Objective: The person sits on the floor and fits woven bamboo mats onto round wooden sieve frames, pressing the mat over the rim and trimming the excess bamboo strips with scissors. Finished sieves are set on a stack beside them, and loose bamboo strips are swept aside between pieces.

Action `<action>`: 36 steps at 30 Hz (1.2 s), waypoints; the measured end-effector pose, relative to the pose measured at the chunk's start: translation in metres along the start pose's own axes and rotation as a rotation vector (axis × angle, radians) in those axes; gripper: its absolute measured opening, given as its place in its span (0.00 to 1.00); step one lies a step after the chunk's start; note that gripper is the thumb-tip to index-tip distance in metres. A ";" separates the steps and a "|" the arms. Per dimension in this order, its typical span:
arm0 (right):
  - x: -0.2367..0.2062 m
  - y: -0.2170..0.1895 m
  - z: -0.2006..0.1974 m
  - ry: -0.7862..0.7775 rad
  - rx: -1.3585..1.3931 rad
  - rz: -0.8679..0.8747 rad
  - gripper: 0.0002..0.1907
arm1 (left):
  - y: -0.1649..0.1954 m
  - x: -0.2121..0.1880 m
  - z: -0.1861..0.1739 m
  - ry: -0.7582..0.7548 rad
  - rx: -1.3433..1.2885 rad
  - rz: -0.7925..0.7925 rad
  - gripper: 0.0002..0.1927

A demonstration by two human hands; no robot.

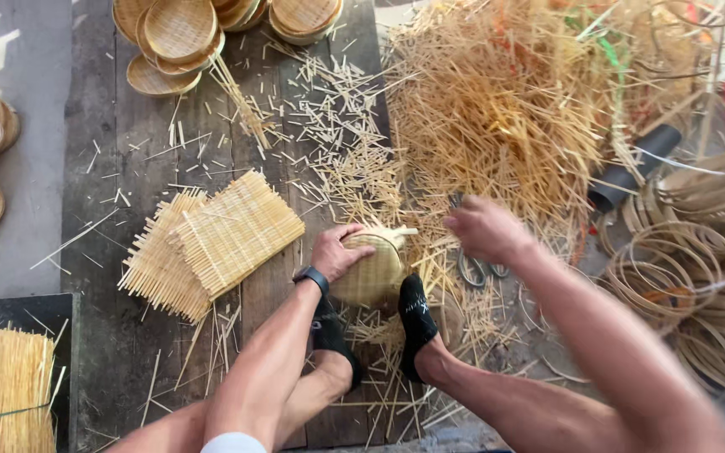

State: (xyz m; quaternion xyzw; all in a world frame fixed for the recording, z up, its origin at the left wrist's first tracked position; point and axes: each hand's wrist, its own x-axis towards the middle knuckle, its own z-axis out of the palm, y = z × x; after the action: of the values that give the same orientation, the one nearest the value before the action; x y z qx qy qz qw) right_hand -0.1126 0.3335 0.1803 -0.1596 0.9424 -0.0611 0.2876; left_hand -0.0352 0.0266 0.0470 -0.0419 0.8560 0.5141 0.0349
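- left hand [339, 252] clasps the rim of a small woven bamboo basket [371, 273], fingers curled over its top edge; basket sits low on the wooden plank floor [102, 168], braced between the two feet in black socks [417, 323].
- right hand [484, 228] hangs just right of the basket, blurred; fingers look loosely curled, holding nothing i can make out. cannot tell whether it pinches a thin strip.
- a flat bamboo strip [396, 232] juts from the basket's upper edge, between the two hands.
- scissors [473, 267] lie just below the right hand, partly buried in offcuts.
- judgement: keep the feet pressed in on the basket so the rim does not turn while the loose strip is worked; left thumb should pin the weave close to where the strip leaves it.
- judgement: the strip looks springy; bend it gradually or it may split.
- around: stack of square woven mats [211, 243] to the left, finished round baskets [182, 38] at top, big pile of bamboo slivers [505, 109] top right, coiled hoops [690, 268] far right.
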 end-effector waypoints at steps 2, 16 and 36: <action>-0.040 0.040 -0.032 0.002 -0.479 -0.114 0.24 | 0.028 -0.023 0.007 0.055 0.132 0.106 0.23; 0.013 0.113 0.197 0.454 0.098 0.070 0.32 | -0.005 -0.103 0.035 0.189 0.569 0.195 0.21; -0.005 0.079 0.199 -0.037 1.195 0.265 0.21 | 0.005 -0.028 0.047 0.025 0.619 0.385 0.47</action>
State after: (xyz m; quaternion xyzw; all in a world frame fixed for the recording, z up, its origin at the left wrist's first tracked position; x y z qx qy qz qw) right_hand -0.0184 0.4051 0.0019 0.1467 0.7516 -0.5402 0.3490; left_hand -0.0075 0.0716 0.0326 0.1263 0.9637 0.2271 -0.0618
